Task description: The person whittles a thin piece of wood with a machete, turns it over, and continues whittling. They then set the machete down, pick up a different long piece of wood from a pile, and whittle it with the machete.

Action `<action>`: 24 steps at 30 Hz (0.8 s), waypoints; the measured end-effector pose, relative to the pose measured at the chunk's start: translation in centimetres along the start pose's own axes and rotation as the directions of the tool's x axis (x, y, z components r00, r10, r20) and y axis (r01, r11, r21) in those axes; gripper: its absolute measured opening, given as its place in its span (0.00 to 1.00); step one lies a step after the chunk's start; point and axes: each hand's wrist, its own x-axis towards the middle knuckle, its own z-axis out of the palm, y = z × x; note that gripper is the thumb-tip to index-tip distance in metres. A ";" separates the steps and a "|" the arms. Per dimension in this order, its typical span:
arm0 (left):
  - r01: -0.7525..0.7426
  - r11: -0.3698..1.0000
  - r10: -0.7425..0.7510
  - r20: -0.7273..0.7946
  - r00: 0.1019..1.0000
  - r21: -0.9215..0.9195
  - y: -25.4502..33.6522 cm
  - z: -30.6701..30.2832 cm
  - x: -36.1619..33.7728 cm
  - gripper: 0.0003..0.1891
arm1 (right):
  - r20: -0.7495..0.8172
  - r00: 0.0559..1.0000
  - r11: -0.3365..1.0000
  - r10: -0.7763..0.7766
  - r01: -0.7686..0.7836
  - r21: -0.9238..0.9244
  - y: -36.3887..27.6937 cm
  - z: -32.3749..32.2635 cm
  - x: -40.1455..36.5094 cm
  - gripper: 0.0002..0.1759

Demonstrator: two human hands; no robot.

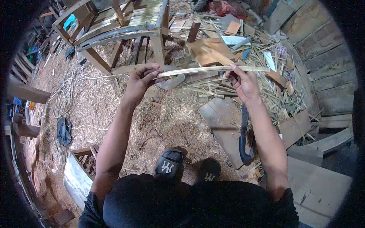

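I see a long, thin bamboo strip [213, 70] held almost level in both hands. The grip of my left hand [140, 78] is closed on its left end, the grip of my right hand [243, 81] pinched shut nearer its right end — above a sawdust-covered floor [159, 117], near a wooden chair frame [121, 30].

Your strip [213, 70] is pale yellow-tan (lighter than the brown sawdust floor [95, 106]). Your slippers [168, 164] are black with a white emblem, your shirt [182, 205] plain black. The rag [64, 131] is dull blue, the cord [62, 95] white, the far cloth [222, 7] red.
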 end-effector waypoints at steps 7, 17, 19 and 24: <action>-0.014 0.715 -0.302 0.327 0.895 0.699 -2.4 1.0 -0.5 0.17 | 0.035 0.998 0.993 0.049 -0.045 -0.105 3.3 -2.2 -2.1 0.06; 0.104 0.640 -0.566 0.376 0.733 0.761 -12.8 4.2 -3.6 0.25 | -0.112 0.956 0.961 0.272 -0.276 -0.018 12.2 -6.9 -7.5 0.08; 0.053 0.638 -0.543 0.401 0.738 0.768 -14.2 3.8 -4.7 0.24 | -0.107 0.932 0.938 0.346 -0.344 0.039 14.0 -7.7 -8.1 0.08; -0.036 0.568 -0.473 0.362 0.803 0.822 -16.0 2.7 -6.3 0.22 | -0.101 0.905 0.910 0.413 -0.412 0.032 17.1 -8.5 -8.1 0.07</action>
